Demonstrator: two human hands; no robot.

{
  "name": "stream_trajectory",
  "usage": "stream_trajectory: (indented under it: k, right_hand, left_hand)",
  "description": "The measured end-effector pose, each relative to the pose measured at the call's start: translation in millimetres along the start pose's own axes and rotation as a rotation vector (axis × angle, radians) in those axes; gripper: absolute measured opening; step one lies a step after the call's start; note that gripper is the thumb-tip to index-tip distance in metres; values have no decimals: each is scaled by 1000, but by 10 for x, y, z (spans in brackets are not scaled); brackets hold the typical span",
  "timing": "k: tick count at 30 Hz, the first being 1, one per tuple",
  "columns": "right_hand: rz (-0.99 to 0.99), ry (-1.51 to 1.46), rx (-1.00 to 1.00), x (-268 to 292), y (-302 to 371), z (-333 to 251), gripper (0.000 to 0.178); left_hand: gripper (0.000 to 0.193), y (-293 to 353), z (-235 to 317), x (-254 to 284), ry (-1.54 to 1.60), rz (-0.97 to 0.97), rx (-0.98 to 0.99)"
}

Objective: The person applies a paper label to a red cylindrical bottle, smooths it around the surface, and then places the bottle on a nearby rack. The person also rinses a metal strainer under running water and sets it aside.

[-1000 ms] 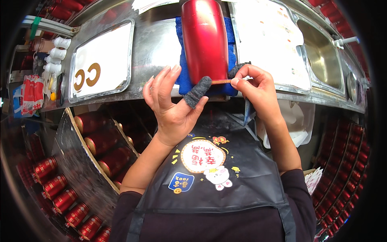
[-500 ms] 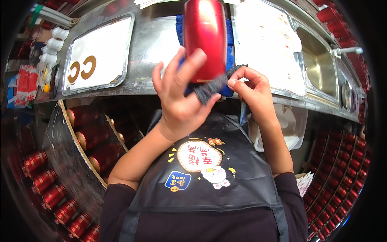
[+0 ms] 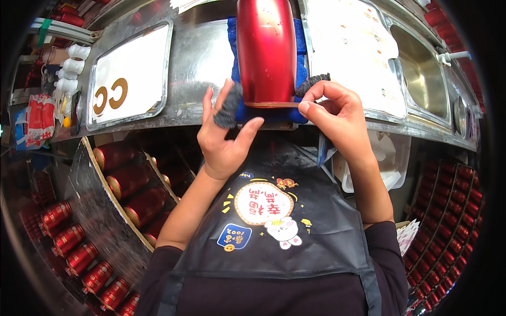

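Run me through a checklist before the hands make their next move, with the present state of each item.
1. Red cylinder resting on the blue cloth: ok.
2. Thin brown strip running along the cylinder's near end: ok.
3. Right hand pinching the strip's right end: ok, between thumb and finger.
4. Left hand touching the strip: not ok, it is open and apart from it.
5. Grey finger cover on the left hand: ok, over one finger.
6. Strip stuck down firmly: cannot tell from this view.
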State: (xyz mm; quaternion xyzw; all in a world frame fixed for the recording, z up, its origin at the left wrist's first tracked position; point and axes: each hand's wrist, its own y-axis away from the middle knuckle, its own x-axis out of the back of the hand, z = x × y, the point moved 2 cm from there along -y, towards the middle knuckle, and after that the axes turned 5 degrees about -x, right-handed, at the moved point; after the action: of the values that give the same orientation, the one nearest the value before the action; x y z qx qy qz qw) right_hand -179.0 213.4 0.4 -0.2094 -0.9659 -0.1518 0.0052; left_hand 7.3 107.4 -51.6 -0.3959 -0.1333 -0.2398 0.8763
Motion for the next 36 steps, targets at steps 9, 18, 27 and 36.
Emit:
stream_trajectory:
  k: [9, 18, 27, 36]
  right_hand:
    - [24, -23, 18, 25, -14, 45, 11]
    - [18, -4, 18, 31, -41, 100, 10]
    - [-2, 20, 6, -3, -96, 166, 9]
    - [-37, -14, 26, 37, -3, 37, 10]
  left_hand:
    - [37, 83, 48, -19, -169, -114, -66]
    - [28, -70, 167, -34, -290, -132, -179]
    - [32, -333, 371, -209, -403, -193, -281]
    - [57, -157, 27, -48, -99, -49, -60]
